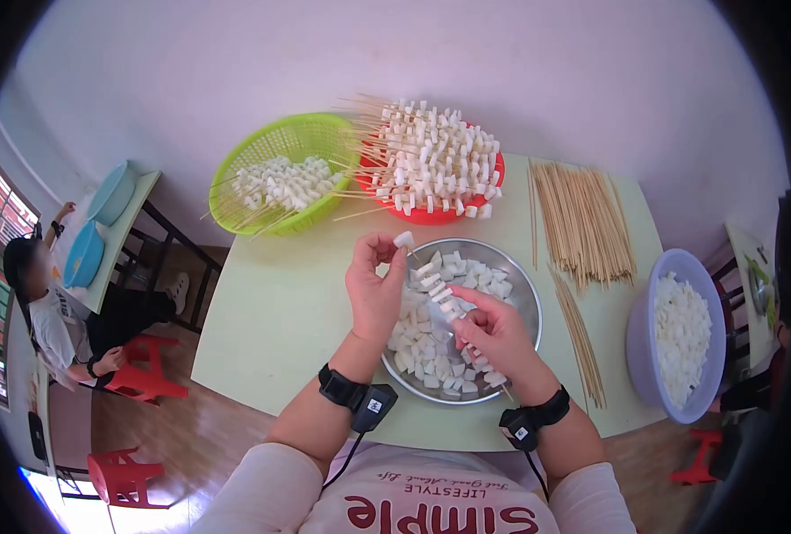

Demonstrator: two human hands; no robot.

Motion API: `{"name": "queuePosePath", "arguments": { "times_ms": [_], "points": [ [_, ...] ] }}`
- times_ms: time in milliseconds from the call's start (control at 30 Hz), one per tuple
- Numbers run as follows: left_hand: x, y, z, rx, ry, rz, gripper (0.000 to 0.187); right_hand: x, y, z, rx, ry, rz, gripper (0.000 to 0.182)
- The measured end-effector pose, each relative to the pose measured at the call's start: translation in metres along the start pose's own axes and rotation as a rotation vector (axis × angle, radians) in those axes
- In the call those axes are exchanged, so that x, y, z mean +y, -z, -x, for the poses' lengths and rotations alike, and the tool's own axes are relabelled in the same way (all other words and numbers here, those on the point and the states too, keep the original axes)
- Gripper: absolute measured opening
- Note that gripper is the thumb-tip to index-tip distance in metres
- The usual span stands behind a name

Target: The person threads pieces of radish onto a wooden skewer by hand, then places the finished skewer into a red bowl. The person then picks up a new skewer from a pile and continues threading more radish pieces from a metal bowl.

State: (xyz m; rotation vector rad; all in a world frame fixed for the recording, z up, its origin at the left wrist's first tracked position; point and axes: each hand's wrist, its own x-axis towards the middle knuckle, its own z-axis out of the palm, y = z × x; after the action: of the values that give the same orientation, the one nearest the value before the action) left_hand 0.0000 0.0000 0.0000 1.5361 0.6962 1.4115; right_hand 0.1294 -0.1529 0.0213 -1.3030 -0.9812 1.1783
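Under my fingers I see the surface (271,329), then the metal bowl (524,307) of white cubes. My right hand (493,336) pinches a skewer (449,313) (partly loaded); left hand (373,289) fingertips pinch one cube (404,238).

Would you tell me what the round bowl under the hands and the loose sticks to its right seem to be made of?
The bowl looks like polished metal, probably stainless steel: its silver-grey wall shines and reflects. The loose sticks look like bare bamboo or wood: thin, straight, pale tan and matt.
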Motion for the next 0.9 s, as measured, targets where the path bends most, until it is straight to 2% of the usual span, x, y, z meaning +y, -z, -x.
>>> {"name": "queuePosePath", "arguments": {
  "times_ms": [400, 467, 567, 700, 800, 900],
  "points": [
    [-0.0002, -0.0001, -0.0004, -0.003, 0.053, 0.03, 0.015, -0.0019, -0.0008, 0.0008, 0.009, -0.018, -0.018, 0.047],
    [-0.0059, -0.0002, -0.0004, 0.02, -0.022, 0.004, 0.014, -0.0005, 0.001, 0.0006, -0.003, -0.012, -0.039, 0.047],
    [0.0014, 0.0019, -0.0022, -0.017, 0.021, -0.048, 0.015, -0.0013, 0.0014, 0.0004, -0.011, -0.032, -0.057, 0.047],
    [-0.0025, -0.0005, -0.0023, 0.01, -0.05, -0.041, 0.014, 0.0005, 0.0006, -0.001, 0.01, -0.022, -0.052, 0.047],
    [-0.0039, 0.0018, 0.0004, -0.022, 0.03, -0.014, 0.013, 0.002, 0.002, 0.0004, -0.005, -0.03, -0.065, 0.047],
    [-0.0059, 0.0029, 0.0019, -0.053, 0.018, 0.007, 0.013, -0.0021, 0.0028, 0.0013, -0.004, -0.056, -0.099, 0.047]
  ]
}}
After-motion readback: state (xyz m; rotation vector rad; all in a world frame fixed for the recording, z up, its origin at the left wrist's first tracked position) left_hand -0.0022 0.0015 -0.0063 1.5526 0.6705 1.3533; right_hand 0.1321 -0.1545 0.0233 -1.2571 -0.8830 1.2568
